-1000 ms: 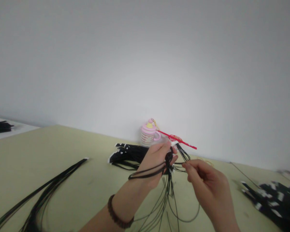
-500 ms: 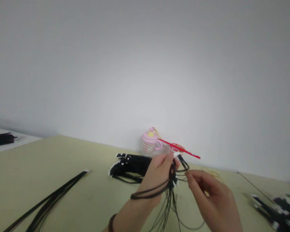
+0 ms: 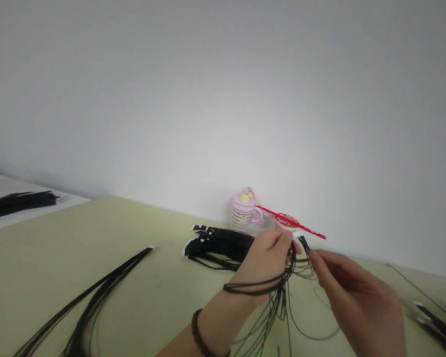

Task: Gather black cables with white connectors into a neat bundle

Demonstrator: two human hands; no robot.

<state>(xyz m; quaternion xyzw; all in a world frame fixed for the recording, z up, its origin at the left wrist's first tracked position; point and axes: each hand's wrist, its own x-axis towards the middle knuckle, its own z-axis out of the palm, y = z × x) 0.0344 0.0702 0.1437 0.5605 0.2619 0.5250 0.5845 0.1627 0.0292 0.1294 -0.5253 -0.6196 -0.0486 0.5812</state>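
My left hand [image 3: 266, 258] is closed around a bundle of thin black cables [image 3: 290, 265]. Some of them loop back over the wrist and others hang down in loose strands. A white connector [image 3: 299, 235] sticks out by the left thumb. Against the black wires just behind that connector, my right hand [image 3: 359, 292] presses its thumb and forefinger together in a pinch. Behind the left hand, a thick pile of black cables [image 3: 223, 244] with white ends lies on the table.
On the pale green table [image 3: 159, 297], more black cables [image 3: 113, 280] lie at left, others [image 3: 436, 325] at right. By the wall stand a pink-lidded cup [image 3: 241, 214] and a small tub [image 3: 285, 221] with a red strip [image 3: 308, 229] across it. A dark bundle [image 3: 22, 202] rests on the white surface far left.
The view has shifted, so the table things appear further right and slightly higher. My right fingers have moved from the bend of the wires closer to the white connector. The left hand keeps its hold.
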